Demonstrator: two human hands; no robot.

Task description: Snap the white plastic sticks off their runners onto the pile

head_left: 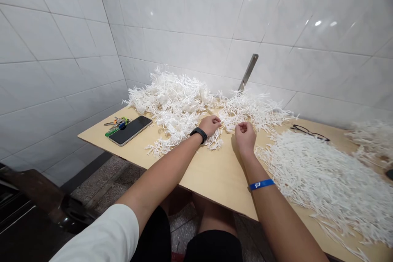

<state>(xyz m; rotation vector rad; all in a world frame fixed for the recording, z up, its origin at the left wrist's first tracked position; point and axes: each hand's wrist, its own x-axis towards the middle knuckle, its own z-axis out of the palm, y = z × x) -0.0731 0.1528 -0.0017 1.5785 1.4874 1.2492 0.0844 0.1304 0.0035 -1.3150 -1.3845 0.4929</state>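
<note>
My left hand [211, 125], with a dark watch [199, 134] on its wrist, is closed in a pinch over the front of the white piles. Thin white strips lie at its fingertips, and it seems to grip one of them. To its right, my right hand [246, 136] is curled with thumb and forefinger together; what they hold is too small to make out. Behind the left hand rises a tall heap of branching white strips [175, 94]. A lower heap of similar strips [254, 110] lies beyond the right hand. Separate white strips [331, 180] form a wide, flat pile beside my right forearm.
On the wooden table [211, 176], a phone [130, 130] lies at the left beside a bunch of keys [119, 122]. Glasses [310, 132] rest behind the flat pile. A metal bar [248, 71] leans near the tiled wall [196, 12]. More white strips [374, 139] lie far right.
</note>
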